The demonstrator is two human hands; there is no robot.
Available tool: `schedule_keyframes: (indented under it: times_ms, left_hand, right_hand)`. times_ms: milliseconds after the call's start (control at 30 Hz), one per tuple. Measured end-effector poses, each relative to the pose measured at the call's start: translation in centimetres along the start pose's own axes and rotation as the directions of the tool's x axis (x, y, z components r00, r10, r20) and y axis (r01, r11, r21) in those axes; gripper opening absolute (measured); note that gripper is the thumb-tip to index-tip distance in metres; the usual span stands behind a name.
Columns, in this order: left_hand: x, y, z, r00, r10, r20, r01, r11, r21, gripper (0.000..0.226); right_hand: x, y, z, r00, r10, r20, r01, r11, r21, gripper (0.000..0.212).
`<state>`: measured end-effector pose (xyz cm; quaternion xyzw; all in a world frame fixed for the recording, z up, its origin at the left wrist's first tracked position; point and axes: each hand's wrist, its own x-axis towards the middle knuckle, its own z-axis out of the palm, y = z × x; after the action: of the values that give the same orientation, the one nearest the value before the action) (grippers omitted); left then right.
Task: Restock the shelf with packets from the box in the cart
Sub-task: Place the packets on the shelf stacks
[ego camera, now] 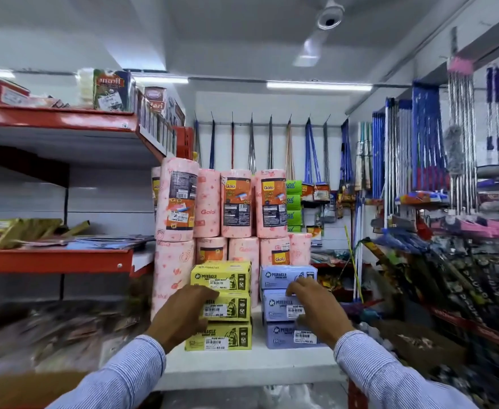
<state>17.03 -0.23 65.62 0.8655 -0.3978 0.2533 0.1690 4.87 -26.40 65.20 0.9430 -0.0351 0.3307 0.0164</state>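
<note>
Three yellow packets [221, 278] are stacked on the white shelf [251, 364], with three blue packets [286, 276] stacked right beside them. My left hand [183, 311] rests against the left side of the middle yellow packet [230, 308], fingers spread. My right hand [313, 305] lies on the front of the middle blue packet [277, 305], fingers curled over its right edge. Neither hand lifts a packet. The box and the cart are out of view, apart from a brown cardboard edge [21, 388] at the lower left.
Pink paper towel rolls [236, 202] stand in two tiers behind the packets. Red shelves [53, 258] with goods run along the left. Mops and brooms [419, 149] hang on the right wall, and dark packets [449, 290] fill a rack at the right.
</note>
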Motion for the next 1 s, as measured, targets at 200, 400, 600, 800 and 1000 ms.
schedule_keyframes:
  times_ms: [200,400,600,800,1000]
  left_hand:
    - [0.2,-0.1,0.7,1.000,0.017,0.005,-0.017,1.000,0.002,0.049]
    - [0.0,0.0,0.6,1.000,-0.005,0.019,0.005,1.000,0.001,0.045]
    - [-0.2,0.0,0.9,1.000,-0.026,0.017,0.026,1.000,-0.005,0.042]
    - [-1.8,0.6,2.2,0.996,0.076,-0.037,-0.072,0.991,0.109,0.058]
    - [-7.3,2.9,4.2,0.970,0.199,-0.137,-0.175,0.970,0.171,0.084]
  right_hand:
    - [0.3,0.5,0.2,0.999,0.028,0.023,-0.029,0.999,0.038,0.053]
    - [0.0,0.8,0.5,0.998,0.063,0.013,-0.064,0.994,0.086,0.051]
    - [-1.1,0.6,1.3,0.998,0.055,-0.019,-0.052,0.993,0.105,0.051]
    - [-3.0,-0.2,2.2,1.000,-0.003,-0.026,0.002,0.999,-0.046,0.061]
    - [-8.2,-2.6,2.4,0.999,0.000,-0.052,-0.006,0.992,-0.127,0.081]
